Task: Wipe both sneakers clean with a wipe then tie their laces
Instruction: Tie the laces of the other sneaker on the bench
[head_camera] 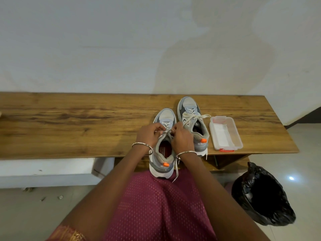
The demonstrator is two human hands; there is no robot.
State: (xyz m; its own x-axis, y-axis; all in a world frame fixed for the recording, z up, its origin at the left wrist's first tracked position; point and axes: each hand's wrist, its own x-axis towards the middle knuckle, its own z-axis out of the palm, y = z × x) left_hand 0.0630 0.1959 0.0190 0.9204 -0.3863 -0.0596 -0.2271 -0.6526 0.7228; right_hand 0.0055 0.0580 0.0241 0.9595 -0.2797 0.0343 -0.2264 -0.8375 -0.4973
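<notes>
Two grey and white sneakers with orange heel tabs stand on the wooden bench. The near sneaker sits at the bench's front edge, its heel overhanging toward my lap. My left hand and my right hand meet over its tongue, each pinching the white laces. One lace end hangs down past the heel. The far sneaker stands just to the right, its laces lying in a loose bow across the top.
A clear plastic box with a red clip and white wipes inside sits right of the sneakers. A bin lined with a black bag stands on the floor at the lower right. A white wall backs the bench.
</notes>
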